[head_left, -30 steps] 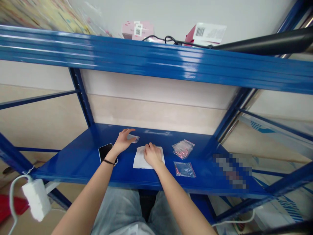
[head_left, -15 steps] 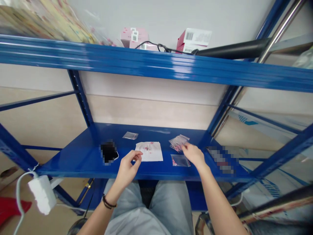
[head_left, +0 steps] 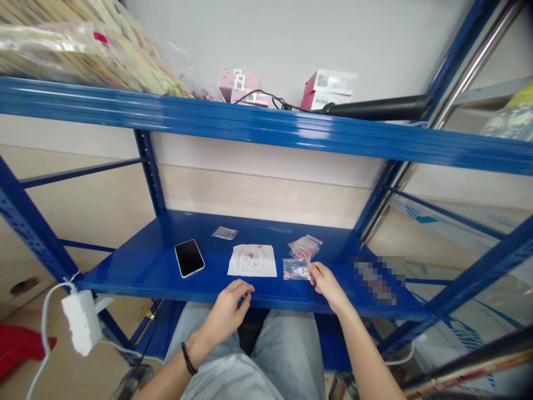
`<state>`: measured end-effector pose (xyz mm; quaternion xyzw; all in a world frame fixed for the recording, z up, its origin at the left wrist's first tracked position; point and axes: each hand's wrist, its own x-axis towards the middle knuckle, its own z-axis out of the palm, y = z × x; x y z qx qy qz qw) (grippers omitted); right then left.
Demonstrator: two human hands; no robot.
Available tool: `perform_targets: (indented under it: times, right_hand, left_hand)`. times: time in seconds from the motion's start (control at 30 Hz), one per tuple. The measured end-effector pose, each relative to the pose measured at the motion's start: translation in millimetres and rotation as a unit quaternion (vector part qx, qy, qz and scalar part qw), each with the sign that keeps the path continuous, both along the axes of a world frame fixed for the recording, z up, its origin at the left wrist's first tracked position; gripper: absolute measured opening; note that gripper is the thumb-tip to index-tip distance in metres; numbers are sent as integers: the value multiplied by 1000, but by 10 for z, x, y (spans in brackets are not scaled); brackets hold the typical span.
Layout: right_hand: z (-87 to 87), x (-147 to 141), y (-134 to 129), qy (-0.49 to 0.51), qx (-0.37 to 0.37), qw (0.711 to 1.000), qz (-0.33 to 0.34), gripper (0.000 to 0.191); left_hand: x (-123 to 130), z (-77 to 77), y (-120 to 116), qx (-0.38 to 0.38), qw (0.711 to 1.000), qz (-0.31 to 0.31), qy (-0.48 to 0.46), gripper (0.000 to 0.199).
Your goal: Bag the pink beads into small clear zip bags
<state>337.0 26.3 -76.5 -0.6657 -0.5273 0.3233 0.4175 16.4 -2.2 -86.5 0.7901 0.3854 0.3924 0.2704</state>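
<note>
My right hand (head_left: 323, 280) pinches the right edge of a small clear plastic bag (head_left: 295, 270) with pink bits inside, on the blue shelf. Just behind it, several similar clear bags (head_left: 306, 245) with pink-red contents lie in an overlapping pile. My left hand (head_left: 234, 303) hovers at the shelf's front edge, its fingers loosely bent, thumb apart, nothing visible in it. Closest to that hand is a white sheet of paper (head_left: 237, 268) bearing small pinkish-red pieces or marks, too small to tell. Another clear bag (head_left: 225, 233) lies flat behind the paper, to the left.
A phone (head_left: 190, 258) lies on the left of the blue shelf (head_left: 145, 266). Blurred-out items (head_left: 377, 278) sit at the right. Overhead, an upper shelf beam (head_left: 258, 119) carries pink boxes (head_left: 331, 83), a black tube (head_left: 378, 108) and wrapped stacks. A white power block (head_left: 82, 322) hangs at left.
My right hand has moved from the pile toward me, onto the nearer bag, which has shifted slightly left. My left hand has drawn back from the paper toward the shelf edge.
</note>
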Motion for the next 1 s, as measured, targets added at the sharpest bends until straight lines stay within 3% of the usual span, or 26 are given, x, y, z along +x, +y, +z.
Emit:
perform_targets:
  times: [0.13, 0.27, 0.4, 0.57, 0.67, 0.83, 1.0]
  right_hand:
    - [149, -479, -153, 208, 82, 973, 61, 43]
    - [196, -1085, -401, 194, 57, 969, 142, 37]
    - [23, -1509, -615, 135, 84, 966, 203, 28]
    - [-271, -1599, -682, 162, 56, 960, 222, 20]
    - [-347, -1563, -684, 157, 67, 965, 199, 23]
    - [-292, -1563, -732, 155, 65, 963, 212, 30]
    - [-67, -1567, -713, 142, 88, 960, 223, 33]
  left_hand:
    - [121, 52, -12, -58, 996, -2, -67, 21]
    - [180, 56, -125, -178, 967, -23, -181, 27]
    - [100, -50, -225, -220, 940, -43, -258, 29]
    - [-27, -218, -306, -178, 967, -5, -185, 27]
    - [-43, -244, -337, -173, 970, 17, -171, 25]
    - [-57, -172, -372, -168, 972, 21, -165, 22]
    - [-66, 60, -324, -107, 987, 7, -119, 21]
